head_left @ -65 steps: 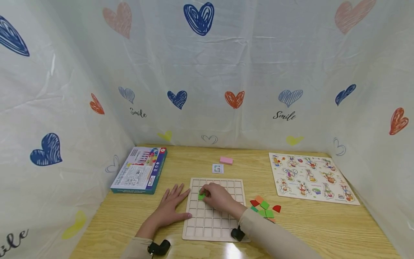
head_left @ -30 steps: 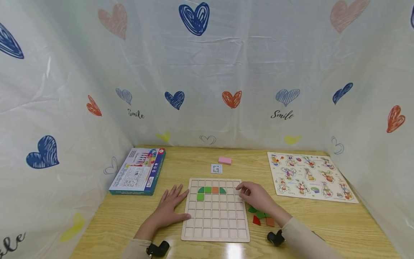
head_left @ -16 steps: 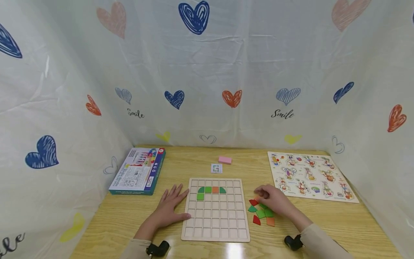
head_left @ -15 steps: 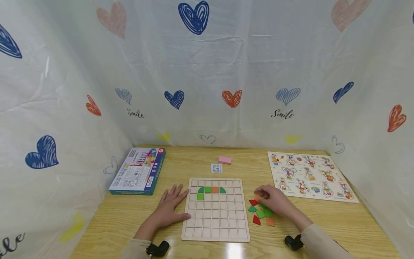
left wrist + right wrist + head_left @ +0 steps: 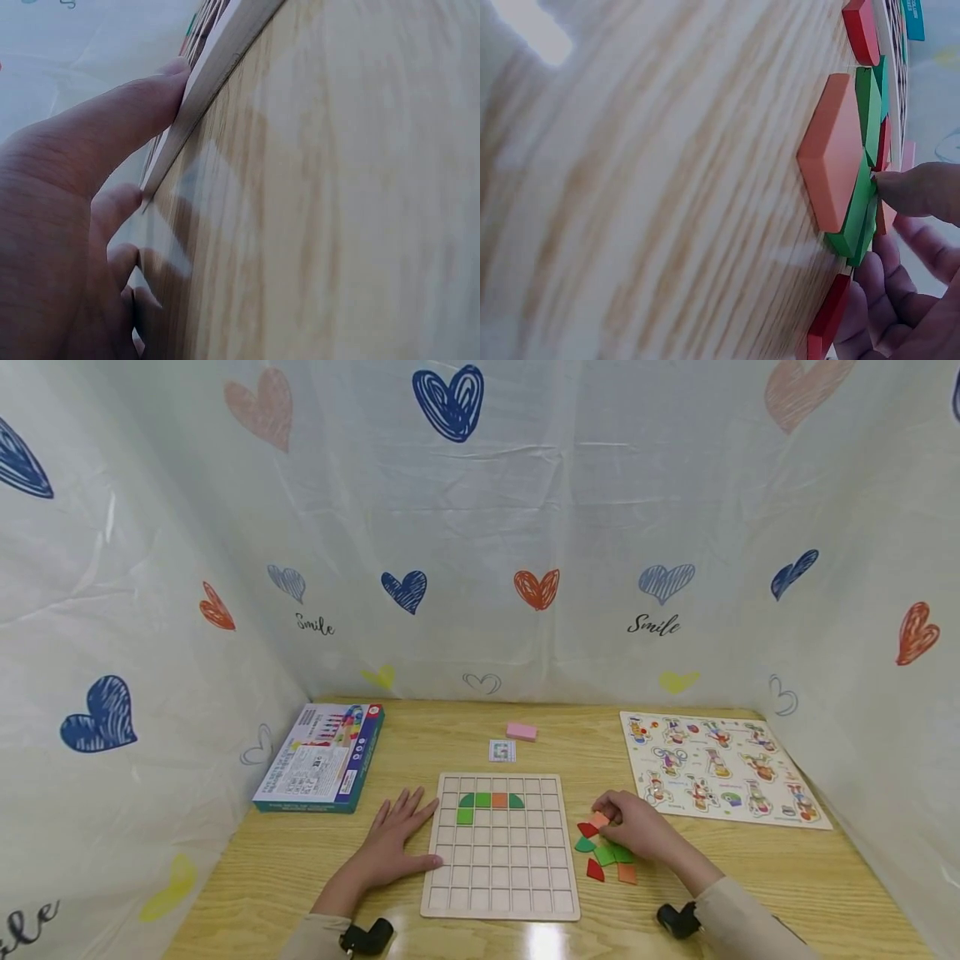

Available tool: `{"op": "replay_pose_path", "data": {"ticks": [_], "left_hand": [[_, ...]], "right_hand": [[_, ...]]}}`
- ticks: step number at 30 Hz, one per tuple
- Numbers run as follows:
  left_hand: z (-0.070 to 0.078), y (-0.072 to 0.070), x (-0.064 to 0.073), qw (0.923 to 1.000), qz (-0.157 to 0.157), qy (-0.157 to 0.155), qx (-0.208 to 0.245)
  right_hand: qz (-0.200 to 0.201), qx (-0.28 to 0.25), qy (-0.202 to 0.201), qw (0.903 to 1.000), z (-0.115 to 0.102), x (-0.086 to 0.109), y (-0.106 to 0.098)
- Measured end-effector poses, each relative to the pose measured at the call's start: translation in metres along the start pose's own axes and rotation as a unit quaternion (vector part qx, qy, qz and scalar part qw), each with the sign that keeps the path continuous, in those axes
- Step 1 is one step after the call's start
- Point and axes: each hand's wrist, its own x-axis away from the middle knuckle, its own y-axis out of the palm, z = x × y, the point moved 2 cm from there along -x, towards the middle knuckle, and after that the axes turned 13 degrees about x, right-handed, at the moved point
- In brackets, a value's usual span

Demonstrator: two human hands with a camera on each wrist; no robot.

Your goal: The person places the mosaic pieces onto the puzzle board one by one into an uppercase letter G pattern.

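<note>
My left hand (image 5: 397, 841) lies spread on the table, its thumb and fingertips against the left edge of a wooden grid board (image 5: 498, 893). In the board's slots sit a teal quarter-circle tile (image 5: 467, 799), a green square tile (image 5: 483, 799), an orange square tile (image 5: 499, 800), another teal tile (image 5: 517, 801) and a lower green tile (image 5: 465, 816). Over a loose tile pile right of the board, my right hand (image 5: 637, 827) has thumb and forefinger parted around an orange tile (image 5: 599, 819). In the right wrist view its thumb (image 5: 919, 193) touches a green tile (image 5: 853, 217).
Loose red (image 5: 595, 870), teal (image 5: 585, 844), green (image 5: 604, 856) and orange tiles (image 5: 627, 873) lie near the right hand. Behind the board are a small pattern card (image 5: 502, 751) and a pink block (image 5: 521, 732). A box (image 5: 318, 760) stands left; a picture puzzle board (image 5: 720, 768) lies right.
My right hand has left the lower green tile in its slot and moved right to the loose pile. Its thumb and forefinger have since parted slightly, showing more orange tile. The left hand stays put.
</note>
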Motion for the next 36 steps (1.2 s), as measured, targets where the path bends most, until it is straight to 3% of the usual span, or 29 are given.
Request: {"op": "replay_pose_path", "data": {"ticks": [19,29,36], "left_hand": [[-0.002,0.0,0.001,1.0,0.006,0.004,-0.003],[-0.001,0.0,0.001,1.0,0.003,0.005,-0.002],[-0.001,0.0,0.001,1.0,0.0,0.007,-0.002]], "right_hand": [[0.048,0.012,-0.046,0.9977,-0.001,-0.004,-0.003],[0.049,-0.029,-0.059,0.9966,-0.025,-0.016,0.01],[0.022,-0.045,-0.059,0.997,-0.054,-0.025,0.023]]}}
